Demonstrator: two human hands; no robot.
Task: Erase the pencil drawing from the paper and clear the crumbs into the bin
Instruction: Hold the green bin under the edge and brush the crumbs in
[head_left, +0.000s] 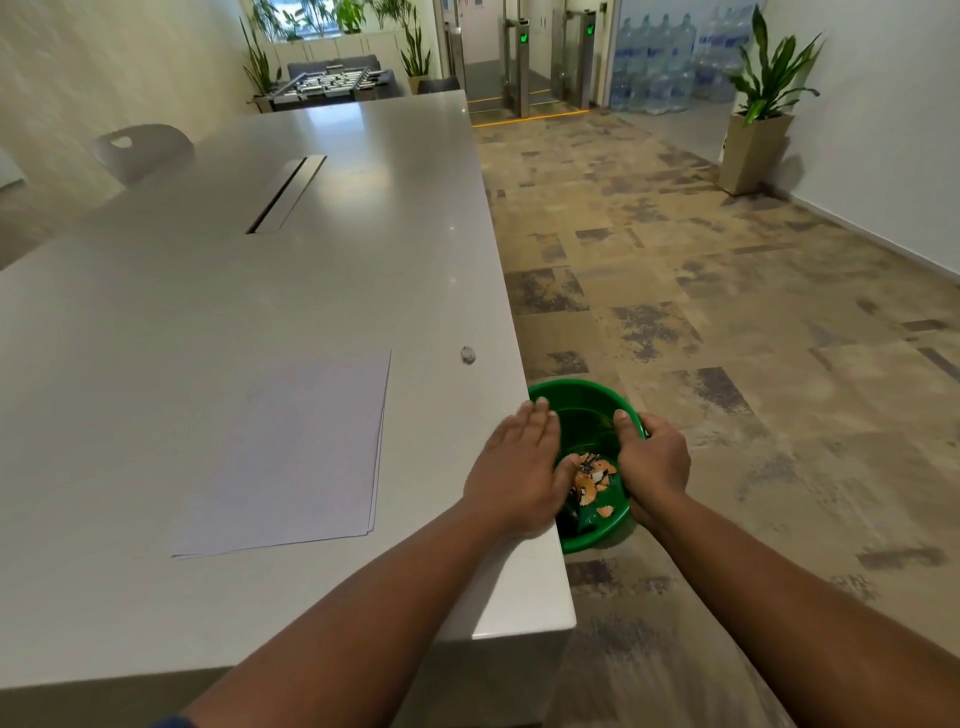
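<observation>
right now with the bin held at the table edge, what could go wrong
The right hand alone holds the green bin in the air beside the table; a slip would spill the shavings. The left hand could sweep crumbs past the rim. The eraser lies near the edge.

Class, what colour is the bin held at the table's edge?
Green. The bin shows best in the head view, gripped by the right hand.

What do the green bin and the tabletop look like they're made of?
The green bin, gripped at its rim by the right hand, looks like glossy moulded plastic: even colour and soft highlights. The table looks like a smooth pale laminate or similar, going by its faint window reflections; I can't tell which.
</observation>
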